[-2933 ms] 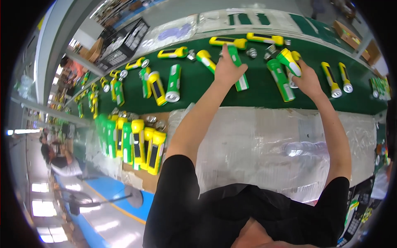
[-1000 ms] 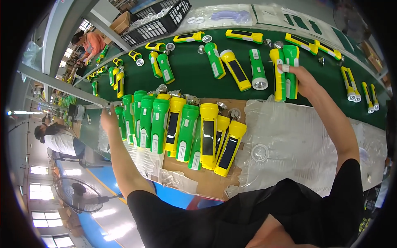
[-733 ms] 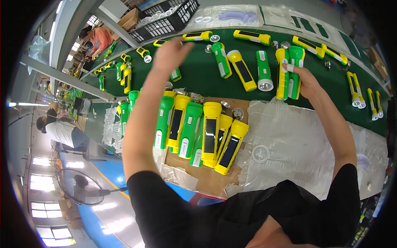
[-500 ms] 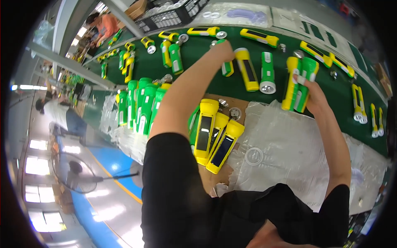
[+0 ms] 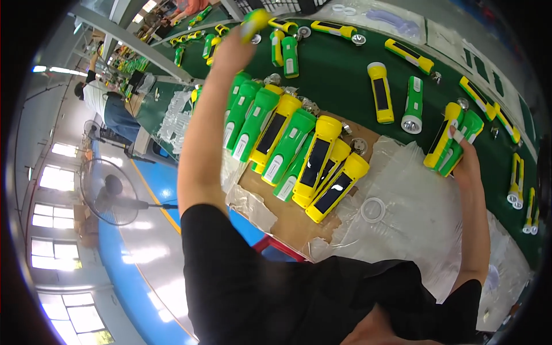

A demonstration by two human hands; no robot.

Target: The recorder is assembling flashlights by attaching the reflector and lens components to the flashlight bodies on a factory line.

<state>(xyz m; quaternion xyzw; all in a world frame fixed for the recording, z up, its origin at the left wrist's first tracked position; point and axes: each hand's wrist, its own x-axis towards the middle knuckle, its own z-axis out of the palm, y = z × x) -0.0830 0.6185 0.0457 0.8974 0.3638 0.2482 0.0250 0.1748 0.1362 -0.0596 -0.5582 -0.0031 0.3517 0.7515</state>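
Note:
Held out at the upper left over the green belt, my left hand (image 5: pixel 234 53) is closed around a motion-blurred yellow-and-green flashlight (image 5: pixel 255 24). On the right, my right hand (image 5: pixel 467 162) grips a green flashlight (image 5: pixel 472 122), its thumb across the body. Against that one lies a yellow flashlight (image 5: pixel 441 138) with a dark panel; whether my fingers also hold it cannot be told. Between my arms, a row of green and yellow flashlights (image 5: pixel 290 146) leans together on cardboard. A yellow flashlight (image 5: pixel 380 92) and a green flashlight (image 5: pixel 412 103) lie on the belt nearby.
Silver reflector parts (image 5: pixel 359 146) and a clear ring (image 5: pixel 373 210) lie near the row and on the plastic-covered board (image 5: pixel 411 190). More flashlights (image 5: pixel 409 56) line the belt's far side. A metal frame (image 5: pixel 129 43) stands at the upper left, a fan (image 5: pixel 112 190) beyond.
My left hand has swung left and away, and the green flashlight beneath it is gone from that spot. My right hand keeps its grip. The whole view has shifted, showing more of the leaning row.

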